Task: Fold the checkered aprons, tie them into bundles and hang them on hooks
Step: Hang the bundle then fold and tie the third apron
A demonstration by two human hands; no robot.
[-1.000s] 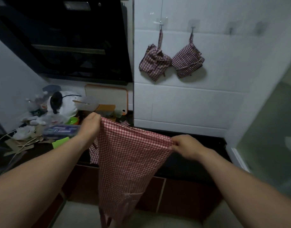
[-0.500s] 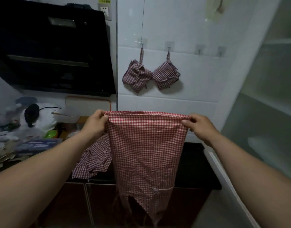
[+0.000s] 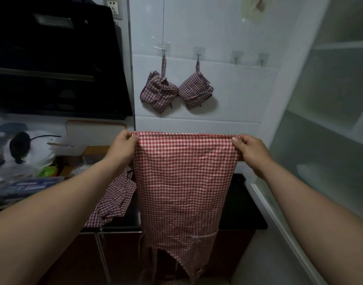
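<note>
L hand [image 3: 123, 145] & R hand [image 3: 251, 150] hold a red checkered apron [image 3: 184, 182] up by its top corners, fingers [image 3: 133, 139] of each pinching the edge. Cloth is stretched flat btwn them and hangs in front of the dark desk [image 3: 244, 208]. Second apron [image 3: 112, 200] lies crumpled on the desk, just left. Tied bundle [image 3: 158, 92] & another bundle [image 3: 196, 90] hang touching on wall hooks [image 3: 198, 52]. Straps at the bottom prob. dangle loose; it's dim there.

Black range hood [image 3: 53, 58] at upper left, with a white wall socket [image 3: 114, 6] above its right corner. Pale cutting board [image 3: 94, 131] leans on the wall below the hood. Green bowl [image 3: 47, 171] sits among clutter, far left. Black countertop [image 3: 242, 202] over dark cabinet doors [image 3: 119, 258]. Frosted glass panel [image 3: 330, 120] at right.
</note>
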